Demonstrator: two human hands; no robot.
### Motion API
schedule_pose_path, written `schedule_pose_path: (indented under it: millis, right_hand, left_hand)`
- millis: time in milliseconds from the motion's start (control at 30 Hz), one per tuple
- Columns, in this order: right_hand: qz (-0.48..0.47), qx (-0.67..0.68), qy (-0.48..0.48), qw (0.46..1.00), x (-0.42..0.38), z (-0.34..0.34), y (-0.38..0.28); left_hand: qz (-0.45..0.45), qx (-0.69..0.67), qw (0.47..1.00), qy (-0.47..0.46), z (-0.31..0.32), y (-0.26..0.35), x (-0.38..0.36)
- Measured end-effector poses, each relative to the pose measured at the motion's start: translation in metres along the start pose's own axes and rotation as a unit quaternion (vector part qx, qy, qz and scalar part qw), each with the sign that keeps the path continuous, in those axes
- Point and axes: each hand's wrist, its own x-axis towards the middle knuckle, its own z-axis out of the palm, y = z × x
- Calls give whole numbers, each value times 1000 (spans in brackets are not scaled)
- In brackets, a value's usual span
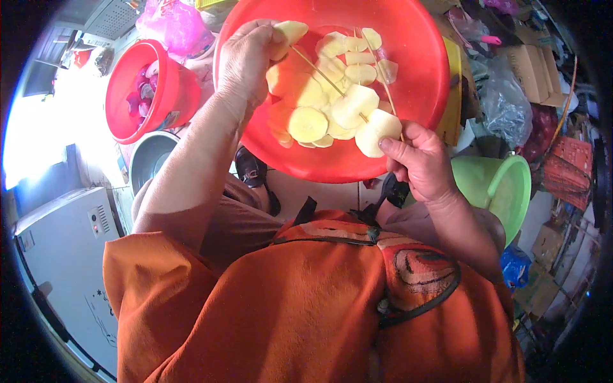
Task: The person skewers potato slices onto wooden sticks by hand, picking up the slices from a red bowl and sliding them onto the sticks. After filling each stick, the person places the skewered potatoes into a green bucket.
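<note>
Over a large red basin point(421, 70), my left hand point(246, 60) pinches a pale yellow slice point(290, 32) at the upper end of a thin wooden skewer point(319, 71). Two thick pale slices point(355, 106) are threaded on the lower part of that skewer. My right hand point(418, 156) is closed on the lower slice point(377, 133), thumb on its face. Many loose yellow slices point(308, 124) lie in the basin. A second skewer point(382, 73) with several slices point(361, 73) along it leans inside the basin, its lower end near my right hand.
A red bucket point(185, 96) with purple pieces point(143, 89) stands at the left, above a grey basin point(150, 156). A green bucket point(514, 191) is at the right. A white appliance point(70, 255) stands lower left. Cardboard point(536, 67) and plastic bags point(501, 96) lie upper right.
</note>
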Motion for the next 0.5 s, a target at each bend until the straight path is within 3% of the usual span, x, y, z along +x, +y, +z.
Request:
schedule_pose_path:
  millis: [67, 200, 500]
  right_hand:
    - [-1, -5, -8, 1000, 1, -4, 2]
    - [8, -36, -8, 999, 2, -5, 4]
    - [-7, -6, -27, 1000, -2, 3, 1]
  left_hand:
    - [-67, -101, 992, 35, 8, -1, -4]
    - [-143, -135, 978, 76, 15, 6, -6]
    - [-143, -159, 977, -3, 0, -5, 4]
